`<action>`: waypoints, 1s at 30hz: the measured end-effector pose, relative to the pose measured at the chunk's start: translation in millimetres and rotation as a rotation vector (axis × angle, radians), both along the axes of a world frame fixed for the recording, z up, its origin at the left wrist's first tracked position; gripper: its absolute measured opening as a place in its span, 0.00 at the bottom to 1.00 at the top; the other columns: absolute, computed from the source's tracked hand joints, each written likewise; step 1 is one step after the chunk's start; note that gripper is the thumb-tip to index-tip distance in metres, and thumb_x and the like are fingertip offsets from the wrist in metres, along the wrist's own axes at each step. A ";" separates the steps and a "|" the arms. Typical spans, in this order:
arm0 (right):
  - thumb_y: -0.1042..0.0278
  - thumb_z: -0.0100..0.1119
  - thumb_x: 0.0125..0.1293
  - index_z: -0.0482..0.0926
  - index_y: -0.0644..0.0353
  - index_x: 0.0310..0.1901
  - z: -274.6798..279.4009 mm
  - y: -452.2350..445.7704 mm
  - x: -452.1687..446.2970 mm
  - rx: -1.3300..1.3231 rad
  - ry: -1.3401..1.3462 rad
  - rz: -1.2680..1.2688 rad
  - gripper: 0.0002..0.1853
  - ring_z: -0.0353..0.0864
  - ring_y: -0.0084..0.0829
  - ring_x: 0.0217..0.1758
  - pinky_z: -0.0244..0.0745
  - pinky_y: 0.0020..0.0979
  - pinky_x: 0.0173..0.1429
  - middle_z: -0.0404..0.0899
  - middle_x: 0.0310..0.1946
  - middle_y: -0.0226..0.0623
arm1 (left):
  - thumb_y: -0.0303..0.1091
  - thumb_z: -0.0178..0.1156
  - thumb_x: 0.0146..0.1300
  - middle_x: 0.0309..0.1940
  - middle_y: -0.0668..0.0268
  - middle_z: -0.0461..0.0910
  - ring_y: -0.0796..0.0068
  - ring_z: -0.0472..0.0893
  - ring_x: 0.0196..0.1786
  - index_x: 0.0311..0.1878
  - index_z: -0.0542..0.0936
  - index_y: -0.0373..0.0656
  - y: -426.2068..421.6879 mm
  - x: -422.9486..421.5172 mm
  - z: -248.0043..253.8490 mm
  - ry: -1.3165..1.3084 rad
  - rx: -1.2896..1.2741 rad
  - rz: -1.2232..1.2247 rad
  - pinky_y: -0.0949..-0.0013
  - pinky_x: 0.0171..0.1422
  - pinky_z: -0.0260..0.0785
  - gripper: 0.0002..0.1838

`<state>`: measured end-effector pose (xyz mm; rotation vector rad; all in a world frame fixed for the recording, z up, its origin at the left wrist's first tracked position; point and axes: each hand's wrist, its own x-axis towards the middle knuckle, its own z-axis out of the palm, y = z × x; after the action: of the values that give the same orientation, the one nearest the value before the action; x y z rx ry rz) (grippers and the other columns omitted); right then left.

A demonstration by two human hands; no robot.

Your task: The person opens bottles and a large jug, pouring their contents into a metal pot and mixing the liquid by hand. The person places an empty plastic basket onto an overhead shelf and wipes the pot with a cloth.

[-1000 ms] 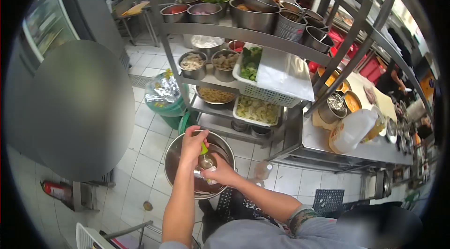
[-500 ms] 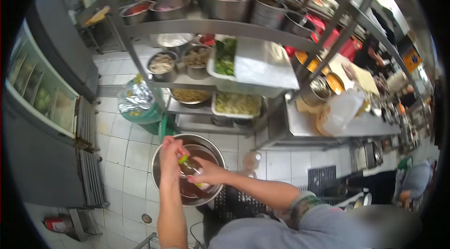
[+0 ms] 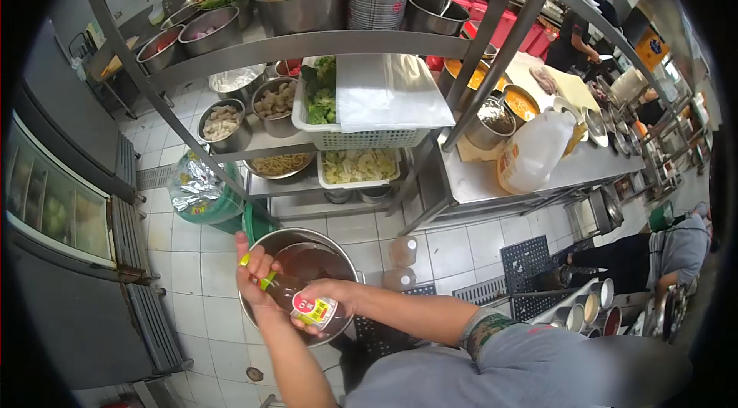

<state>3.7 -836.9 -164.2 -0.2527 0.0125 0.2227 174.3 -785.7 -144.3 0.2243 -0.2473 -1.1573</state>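
A bottle (image 3: 317,311) with a yellow-green cap and a red, white and yellow label lies tilted across both hands, dark brown inside. My left hand (image 3: 260,286) is wrapped round its neck end, where the yellow-green parts show between the fingers. Round the lower, labelled part my right hand (image 3: 337,297) is closed. Beneath them, on the floor, stands a big steel pot (image 3: 347,264) holding reddish-brown liquid (image 3: 314,260). My hands and the bottle cover part of the pot's opening. Whether the cap is off cannot be seen.
A steel rack (image 3: 307,47) stands ahead with pots, a broccoli basket (image 3: 361,137) and chopped cabbage (image 3: 357,166). A steel counter (image 3: 469,177) at right bears a plastic jug (image 3: 538,154). Left are a green bin (image 3: 204,204) and a glass-fronted fridge (image 3: 58,208). Another person (image 3: 676,247) bends at far right.
My view has tilted and come round to the right. The bottle has turned from steeply upright to lying more sideways, its label now showing; my left hand has shifted its grip at the neck.
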 end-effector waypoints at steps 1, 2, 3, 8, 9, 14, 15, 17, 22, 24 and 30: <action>0.49 0.64 0.69 0.77 0.63 0.54 1.9 0.1 1.6 0.109 -0.077 -0.012 0.25 0.86 0.37 0.38 0.85 0.40 0.39 0.82 0.44 0.47 | 0.32 0.61 0.69 0.26 0.76 0.63 0.84 0.67 0.29 0.63 0.70 0.50 -6.0 -1.7 3.5 0.010 0.044 0.016 0.68 0.41 0.73 0.21; 0.49 0.64 0.69 0.77 0.64 0.54 4.0 -4.0 1.2 0.074 -0.008 -0.009 0.25 0.86 0.37 0.38 0.85 0.40 0.39 0.82 0.43 0.47 | 0.32 0.61 0.69 0.26 0.77 0.62 0.84 0.66 0.27 0.62 0.70 0.50 -9.7 -1.8 6.1 0.025 0.094 0.033 0.69 0.40 0.72 0.20; 0.49 0.64 0.68 0.77 0.64 0.53 7.9 -12.4 -0.9 0.039 0.064 -0.010 0.25 0.86 0.37 0.38 0.85 0.40 0.39 0.82 0.43 0.46 | 0.32 0.61 0.69 0.25 0.77 0.62 0.84 0.66 0.27 0.57 0.70 0.51 -13.4 -0.4 7.9 -0.027 0.193 0.043 0.69 0.39 0.71 0.16; 0.52 0.63 0.68 0.74 0.64 0.57 19.8 -17.4 6.4 -0.581 0.189 -0.151 0.26 0.86 0.34 0.37 0.85 0.35 0.40 0.83 0.40 0.42 | 0.30 0.62 0.67 0.23 0.75 0.64 0.82 0.67 0.24 0.40 0.70 0.51 -22.8 15.1 8.5 -0.271 0.583 0.072 0.69 0.35 0.72 0.09; 0.52 0.66 0.65 0.69 0.66 0.62 12.2 -12.9 11.2 -0.806 0.227 -0.267 0.32 0.88 0.43 0.40 0.84 0.39 0.43 0.84 0.42 0.49 | 0.30 0.63 0.66 0.22 0.74 0.66 0.82 0.68 0.23 0.39 0.70 0.51 -23.7 16.5 1.9 -0.306 0.627 0.070 0.69 0.35 0.74 0.09; 0.51 0.69 0.57 0.62 0.72 0.65 -17.9 7.0 16.5 -1.755 0.628 -0.395 0.43 0.83 0.62 0.53 0.80 0.49 0.55 0.79 0.50 0.71 | 0.22 0.60 0.59 0.23 0.66 0.70 0.75 0.72 0.20 0.34 0.66 0.45 -52.1 12.5 -50.6 -0.648 1.054 0.275 0.65 0.25 0.74 0.12; 0.50 0.69 0.57 0.63 0.71 0.64 -24.0 11.7 18.1 -1.768 0.662 -0.367 0.42 0.83 0.61 0.52 0.79 0.49 0.56 0.79 0.50 0.71 | 0.22 0.60 0.59 0.23 0.66 0.70 0.74 0.72 0.20 0.34 0.66 0.45 -54.6 17.2 -72.9 -0.711 1.147 0.292 0.65 0.25 0.74 0.12; 0.49 0.68 0.59 0.66 0.69 0.62 -17.9 6.5 15.9 -1.735 0.667 -0.282 0.39 0.84 0.59 0.50 0.80 0.48 0.54 0.80 0.49 0.67 | 0.22 0.62 0.61 0.23 0.66 0.71 0.74 0.73 0.21 0.35 0.67 0.44 -56.2 24.8 -85.5 -0.790 1.263 0.233 0.66 0.28 0.77 0.11; 0.45 0.63 0.68 0.73 0.61 0.54 -5.1 -12.3 -6.4 -0.583 0.180 -0.191 0.27 0.87 0.41 0.38 0.84 0.40 0.41 0.84 0.40 0.46 | 0.30 0.62 0.69 0.29 0.71 0.72 0.80 0.74 0.29 0.48 0.73 0.47 -17.5 -7.9 -20.0 -0.258 0.630 0.088 0.67 0.43 0.80 0.09; 0.47 0.62 0.71 0.77 0.58 0.49 1.8 -17.8 -21.3 -0.211 0.200 -0.026 0.21 0.85 0.32 0.33 0.83 0.34 0.36 0.82 0.36 0.39 | 0.32 0.62 0.70 0.30 0.72 0.72 0.81 0.72 0.30 0.51 0.74 0.49 -7.4 -8.1 -41.4 0.042 0.333 0.081 0.66 0.46 0.80 0.10; 0.44 0.67 0.63 0.75 0.64 0.52 -16.8 -7.9 -12.6 -1.212 0.410 -0.295 0.30 0.87 0.44 0.40 0.84 0.43 0.45 0.84 0.41 0.49 | 0.29 0.65 0.63 0.22 0.72 0.69 0.78 0.72 0.27 0.36 0.75 0.47 -22.6 -3.9 -52.8 -0.300 0.809 0.122 0.64 0.39 0.76 0.06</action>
<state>-8.8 -844.8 -181.1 -1.3971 0.6010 -0.0593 170.4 -808.3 -197.1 1.1148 -0.0127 -1.0499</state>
